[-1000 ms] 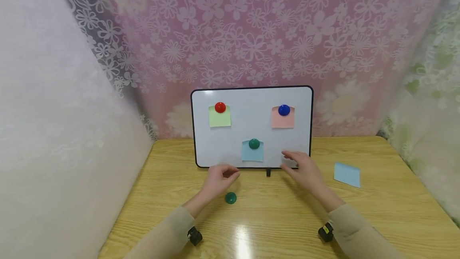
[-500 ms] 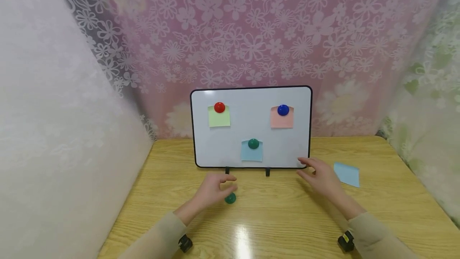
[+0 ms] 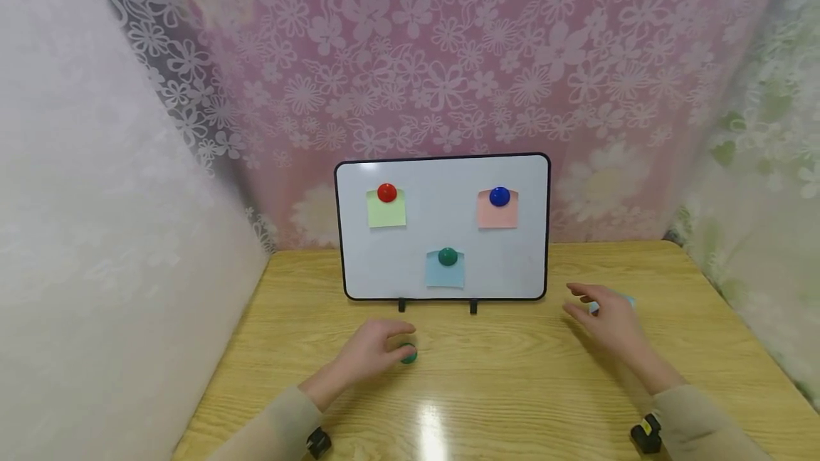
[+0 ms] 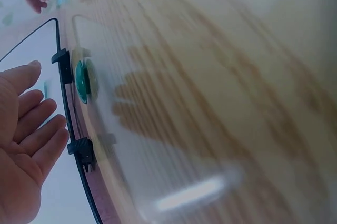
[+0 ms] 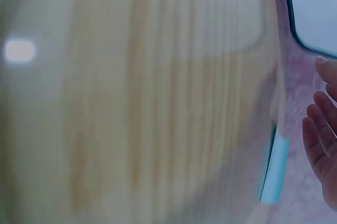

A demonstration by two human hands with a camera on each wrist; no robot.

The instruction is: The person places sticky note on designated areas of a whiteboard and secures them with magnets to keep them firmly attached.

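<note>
My left hand [image 3: 371,353] hovers over the table beside a loose green magnet [image 3: 409,354], its fingers relaxed and partly hiding it. The left wrist view shows that green magnet [image 4: 82,82] lying on the wood beyond the fingertips, with nothing in the hand. To the right, my right hand [image 3: 608,320] hangs above a loose blue sticky note [image 3: 631,301] and covers most of it. The right wrist view has the blue note [image 5: 275,171] apart from the loosely bent fingers, which hold nothing.
A whiteboard [image 3: 410,269] stands upright on small black feet [image 3: 473,306] at the table's back. A red magnet [image 3: 387,193] pins a green note [image 3: 387,215], a blue magnet [image 3: 500,196] a pink note [image 3: 497,218], and a green magnet [image 3: 448,256] a blue note [image 3: 445,276].
My right hand has moved right, from in front of the whiteboard to over the loose blue note. My left hand has come down and back to the loose green magnet.
</note>
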